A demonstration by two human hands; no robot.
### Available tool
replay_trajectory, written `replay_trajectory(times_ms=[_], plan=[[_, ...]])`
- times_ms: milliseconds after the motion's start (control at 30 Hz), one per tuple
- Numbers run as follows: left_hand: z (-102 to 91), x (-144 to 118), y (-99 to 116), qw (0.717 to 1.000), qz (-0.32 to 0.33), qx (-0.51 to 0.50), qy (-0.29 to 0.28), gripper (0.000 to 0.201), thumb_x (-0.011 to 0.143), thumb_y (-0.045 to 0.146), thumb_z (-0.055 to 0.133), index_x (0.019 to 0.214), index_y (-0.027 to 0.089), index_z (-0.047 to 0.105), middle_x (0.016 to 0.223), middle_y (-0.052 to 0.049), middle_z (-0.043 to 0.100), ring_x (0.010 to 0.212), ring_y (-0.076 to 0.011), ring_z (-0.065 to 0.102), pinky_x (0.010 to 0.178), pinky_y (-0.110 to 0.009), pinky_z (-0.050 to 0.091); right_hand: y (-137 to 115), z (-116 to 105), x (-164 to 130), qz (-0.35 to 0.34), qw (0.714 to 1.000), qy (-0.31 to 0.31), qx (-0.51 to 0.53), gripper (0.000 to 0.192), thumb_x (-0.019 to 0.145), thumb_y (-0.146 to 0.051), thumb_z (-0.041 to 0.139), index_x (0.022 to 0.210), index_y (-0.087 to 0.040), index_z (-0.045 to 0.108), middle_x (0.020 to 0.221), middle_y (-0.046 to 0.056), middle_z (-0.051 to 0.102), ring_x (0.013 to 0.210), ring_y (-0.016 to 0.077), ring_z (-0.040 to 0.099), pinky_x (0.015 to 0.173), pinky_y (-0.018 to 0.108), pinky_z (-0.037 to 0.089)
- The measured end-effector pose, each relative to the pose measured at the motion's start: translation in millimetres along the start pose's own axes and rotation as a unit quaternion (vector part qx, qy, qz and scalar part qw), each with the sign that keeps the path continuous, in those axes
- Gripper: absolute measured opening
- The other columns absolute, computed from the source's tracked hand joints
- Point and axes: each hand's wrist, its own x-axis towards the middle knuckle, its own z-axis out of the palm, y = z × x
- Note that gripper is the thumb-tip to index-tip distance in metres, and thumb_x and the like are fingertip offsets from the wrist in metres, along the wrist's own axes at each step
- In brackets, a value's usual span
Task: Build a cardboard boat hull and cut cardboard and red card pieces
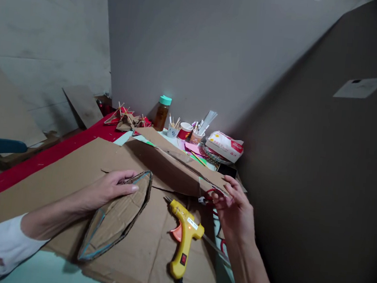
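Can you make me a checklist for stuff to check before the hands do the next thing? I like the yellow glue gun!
1. Left hand has the pointed-oval cardboard piece: ok.
2. Right hand has a firm grip on the raised cardboard: cannot tell; fingers are at its end.
3. Yellow glue gun is out of both hands: ok, it lies on cardboard.
4. Glue gun's nozzle is cool: cannot tell.
5. Bottle is upright, lid on: ok.
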Motion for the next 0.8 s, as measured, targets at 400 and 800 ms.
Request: replay_trajectory(times_ms=[400, 800], plan=[[2.4, -0.3, -2.0, 0.994, 0.062, 0.054, 0.071, 0.034, 0.083, 0.051, 0.056, 0.097, 0.020, 0.060, 0.087, -0.002, 0.061, 0.090, -0.0247, 0.059, 0.080, -0.034, 0.048, 16.0, -3.3, -2.1, -0.040, 0.935, -0.026, -0.352, 0.044, 0.083, -0.054, 0.068, 0.112, -0.022, 0.060, 0.052, -0.006, 0.056, 0.039, 0.0154, 0.049, 0.041, 0.025, 0.040], [46.3, -12.4, 10.0, 0.984, 0.167, 0.044, 0.045, 0.020, 0.090, 0.033, 0.056, 0.105, 0.022, 0.063, 0.097, -0.001, 0.069, 0.090, -0.0199, 0.063, 0.082, -0.029, 0.048, 20.9, 53.3, -63.6, -0.091, 0.865, -0.267, -0.414, 0.025, 0.094, -0.042, 0.057, 0.097, -0.019, 0.065, 0.083, 0.001, 0.065, 0.077, 0.0175, 0.061, 0.067, 0.026, 0.045]])
